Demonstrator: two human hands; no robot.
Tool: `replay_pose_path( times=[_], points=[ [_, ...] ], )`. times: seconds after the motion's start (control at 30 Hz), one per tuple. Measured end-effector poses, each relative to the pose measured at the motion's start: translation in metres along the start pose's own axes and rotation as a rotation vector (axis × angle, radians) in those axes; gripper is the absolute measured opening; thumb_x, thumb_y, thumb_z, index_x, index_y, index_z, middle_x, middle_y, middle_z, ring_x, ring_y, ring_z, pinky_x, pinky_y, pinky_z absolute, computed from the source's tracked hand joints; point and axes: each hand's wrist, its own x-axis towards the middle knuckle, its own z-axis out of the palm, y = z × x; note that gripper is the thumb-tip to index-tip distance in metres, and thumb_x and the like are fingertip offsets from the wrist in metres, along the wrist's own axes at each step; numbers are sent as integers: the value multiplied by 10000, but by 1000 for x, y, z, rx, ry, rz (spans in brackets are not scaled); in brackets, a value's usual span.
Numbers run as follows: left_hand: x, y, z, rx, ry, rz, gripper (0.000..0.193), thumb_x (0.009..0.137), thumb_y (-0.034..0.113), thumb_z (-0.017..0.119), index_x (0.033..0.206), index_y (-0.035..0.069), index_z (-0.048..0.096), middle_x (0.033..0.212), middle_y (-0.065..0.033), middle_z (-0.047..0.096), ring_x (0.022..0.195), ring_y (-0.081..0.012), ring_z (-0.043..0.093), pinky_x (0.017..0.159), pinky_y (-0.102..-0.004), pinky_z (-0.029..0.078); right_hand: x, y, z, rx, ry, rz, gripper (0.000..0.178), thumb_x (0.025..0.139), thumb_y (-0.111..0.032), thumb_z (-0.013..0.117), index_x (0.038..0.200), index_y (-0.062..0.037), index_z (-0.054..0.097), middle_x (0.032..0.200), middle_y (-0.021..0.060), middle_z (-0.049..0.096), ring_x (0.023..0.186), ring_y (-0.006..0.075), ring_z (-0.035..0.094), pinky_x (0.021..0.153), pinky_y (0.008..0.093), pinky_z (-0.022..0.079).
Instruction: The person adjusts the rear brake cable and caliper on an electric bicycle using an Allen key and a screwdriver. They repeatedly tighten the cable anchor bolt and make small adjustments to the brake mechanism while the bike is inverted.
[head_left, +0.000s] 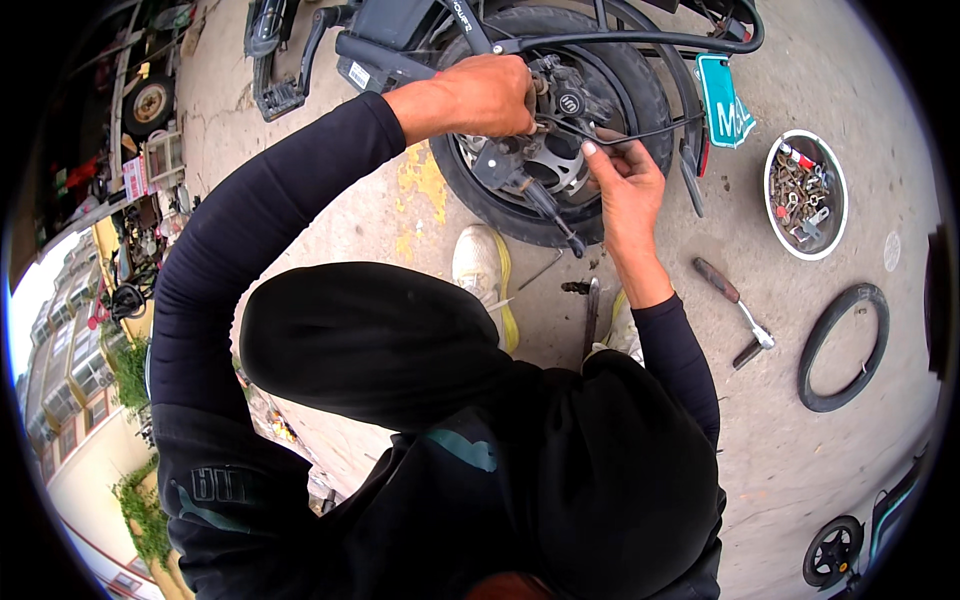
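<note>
The rear wheel point(648, 95) of an electric two-wheeler is in front of me, with a dark round hub point(570, 103) at its middle. My left hand point(475, 97) is closed by the hub; what its fingers grip is hidden. From the right, my right hand point(630, 190) pinches a thin black cable point(655, 131) between thumb and fingers. This cable curves from near my left fingertips out past the tyre. Below the hub hangs a black box-like part point(495, 165), and a black rod-shaped part point(555, 215) points down toward my feet.
On the concrete to the right lie a ratchet wrench point(735, 300) and a black rubber ring point(808, 372). A white-rimmed bowl point(843, 190) holds keys and small metal parts. A hex key point(541, 270) and a metal tool point(591, 318) lie between my shoes. A teal plate point(717, 95) hangs behind the wheel.
</note>
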Motion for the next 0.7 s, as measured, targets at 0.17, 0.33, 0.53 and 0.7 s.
replay_pose_path(
  times=[0.17, 0.33, 0.53, 0.7],
  points=[
    [-2, 4, 3, 23, 93, -53, 276, 802, 259, 762, 915, 11, 804, 808, -187, 744, 805, -331, 737, 805, -402, 563, 3, 1, -1, 19, -2, 10, 270, 897, -124, 816, 1125, -9, 728, 825, -23, 670, 682, 31, 562, 600, 201, 446],
    [-7, -1, 9, 3, 155, -15, 280, 800, 271, 769, 917, 20, 812, 819, -194, 747, 803, -334, 738, 809, -392, 564, 2, 1, -4, -18, -21, 35, 297, 899, -135, 825, 1157, -25, 726, 863, -29, 670, 725, 41, 577, 629, 211, 476],
    [-9, -4, 12, -111, 149, -45, 275, 822, 268, 775, 941, 23, 814, 844, -192, 759, 830, -336, 744, 815, -396, 564, 1, 2, -5, -8, -25, 10, 304, 900, -127, 820, 1167, -18, 725, 881, -21, 672, 738, 46, 580, 638, 209, 475],
    [-6, 0, 5, -56, 90, -89, 273, 831, 256, 776, 964, 20, 812, 871, -188, 766, 851, -326, 749, 820, -395, 564, 1, 0, -3, 62, -35, 45, 336, 896, -116, 822, 1200, -13, 722, 901, -15, 679, 752, 53, 585, 643, 213, 479]
  ],
)
